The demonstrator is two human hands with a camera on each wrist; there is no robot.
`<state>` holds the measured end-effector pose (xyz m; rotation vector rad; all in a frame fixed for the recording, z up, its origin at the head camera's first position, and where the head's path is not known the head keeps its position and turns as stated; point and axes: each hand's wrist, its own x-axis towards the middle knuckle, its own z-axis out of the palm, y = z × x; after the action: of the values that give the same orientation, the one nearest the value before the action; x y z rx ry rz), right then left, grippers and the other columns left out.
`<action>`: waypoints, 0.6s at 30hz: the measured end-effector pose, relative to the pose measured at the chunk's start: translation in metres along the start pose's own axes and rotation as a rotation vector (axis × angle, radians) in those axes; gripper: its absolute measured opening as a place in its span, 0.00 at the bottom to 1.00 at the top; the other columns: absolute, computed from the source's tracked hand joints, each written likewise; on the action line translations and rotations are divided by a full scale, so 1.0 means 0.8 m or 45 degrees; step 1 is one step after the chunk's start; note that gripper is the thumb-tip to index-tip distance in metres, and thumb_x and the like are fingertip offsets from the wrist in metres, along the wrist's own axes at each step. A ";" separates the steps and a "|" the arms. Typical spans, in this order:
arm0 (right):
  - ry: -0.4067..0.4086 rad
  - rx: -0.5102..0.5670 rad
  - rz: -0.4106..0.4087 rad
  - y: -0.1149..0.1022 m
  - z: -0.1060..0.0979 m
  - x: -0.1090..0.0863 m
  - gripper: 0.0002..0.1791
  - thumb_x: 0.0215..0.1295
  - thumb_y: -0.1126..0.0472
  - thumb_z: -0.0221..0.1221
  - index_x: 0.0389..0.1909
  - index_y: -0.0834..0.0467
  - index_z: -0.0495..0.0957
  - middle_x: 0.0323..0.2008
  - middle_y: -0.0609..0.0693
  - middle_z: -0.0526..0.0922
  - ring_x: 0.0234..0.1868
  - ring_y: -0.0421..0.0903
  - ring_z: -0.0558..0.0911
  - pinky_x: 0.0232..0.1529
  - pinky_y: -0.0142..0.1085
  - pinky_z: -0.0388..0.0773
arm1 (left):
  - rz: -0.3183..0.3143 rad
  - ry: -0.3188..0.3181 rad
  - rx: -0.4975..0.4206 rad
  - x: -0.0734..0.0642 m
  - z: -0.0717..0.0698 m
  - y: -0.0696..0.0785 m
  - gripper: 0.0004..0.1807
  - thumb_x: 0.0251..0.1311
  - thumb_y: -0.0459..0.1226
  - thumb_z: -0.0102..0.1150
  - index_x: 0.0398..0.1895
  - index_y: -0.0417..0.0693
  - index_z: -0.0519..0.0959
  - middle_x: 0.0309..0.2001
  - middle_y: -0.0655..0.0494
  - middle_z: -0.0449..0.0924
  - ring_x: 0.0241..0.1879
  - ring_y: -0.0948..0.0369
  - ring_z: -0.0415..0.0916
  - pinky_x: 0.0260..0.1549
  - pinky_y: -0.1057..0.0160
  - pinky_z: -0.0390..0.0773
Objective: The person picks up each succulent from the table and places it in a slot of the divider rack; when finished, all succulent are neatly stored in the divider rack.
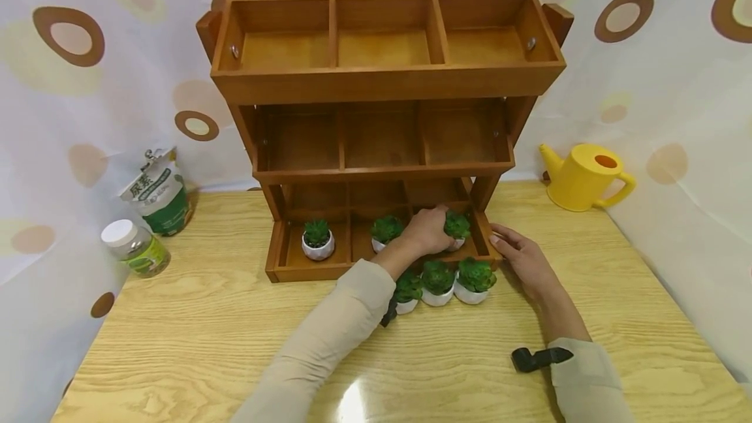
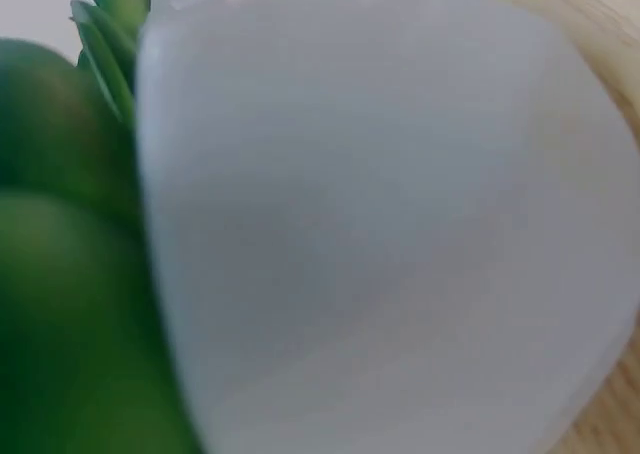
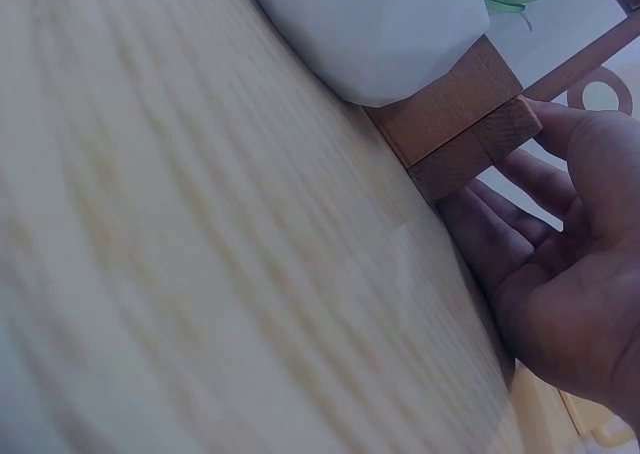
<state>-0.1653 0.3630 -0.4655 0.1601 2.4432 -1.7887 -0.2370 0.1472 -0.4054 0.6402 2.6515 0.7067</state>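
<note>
A brown wooden three-tier shelf (image 1: pixel 388 87) stands against the wall. My left hand (image 1: pixel 431 230) reaches into its bottom right compartment and grips a potted succulent (image 1: pixel 457 224) there; the fingertips are partly hidden. Two more succulents in white pots, the left one (image 1: pixel 317 239) and the middle one (image 1: pixel 386 230), sit in the same tier. My right hand (image 1: pixel 523 258) touches the tier's right outer side with fairly straight fingers, near its front corner (image 3: pixel 470 139). Before the shelf stand three succulents in a row, including the rightmost (image 1: pixel 474 279). A white pot (image 2: pixel 380 224) fills the left wrist view.
A yellow watering can (image 1: pixel 584 178) stands at the back right. On the left are a green and white pouch (image 1: pixel 161 194) with a clip and a clear jar (image 1: pixel 141 253) with a white lid. All rest on the wood-grain table (image 1: pixel 194 338).
</note>
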 end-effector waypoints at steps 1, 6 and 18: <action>0.003 0.000 0.001 0.000 0.000 0.000 0.38 0.77 0.40 0.49 0.79 0.58 0.57 0.72 0.67 0.67 0.49 0.24 0.80 0.51 0.19 0.76 | 0.001 0.004 0.000 0.000 0.000 0.000 0.41 0.65 0.49 0.67 0.77 0.48 0.62 0.67 0.49 0.76 0.61 0.53 0.79 0.57 0.58 0.81; -0.005 0.013 0.011 0.000 0.000 0.000 0.39 0.77 0.40 0.50 0.79 0.58 0.56 0.73 0.67 0.65 0.49 0.23 0.79 0.51 0.19 0.77 | 0.001 0.019 -0.014 0.000 0.001 -0.001 0.41 0.64 0.48 0.68 0.78 0.50 0.62 0.69 0.50 0.75 0.62 0.53 0.78 0.58 0.57 0.80; -0.015 0.047 0.006 -0.001 -0.001 -0.001 0.38 0.78 0.41 0.49 0.79 0.59 0.56 0.73 0.68 0.65 0.49 0.25 0.81 0.50 0.21 0.78 | 0.129 0.071 -0.105 -0.024 -0.021 -0.006 0.45 0.62 0.48 0.70 0.79 0.52 0.60 0.74 0.54 0.68 0.70 0.53 0.71 0.65 0.55 0.76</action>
<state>-0.1643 0.3632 -0.4642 0.1585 2.4008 -1.8286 -0.2290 0.1272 -0.3908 0.7470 2.6392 0.8695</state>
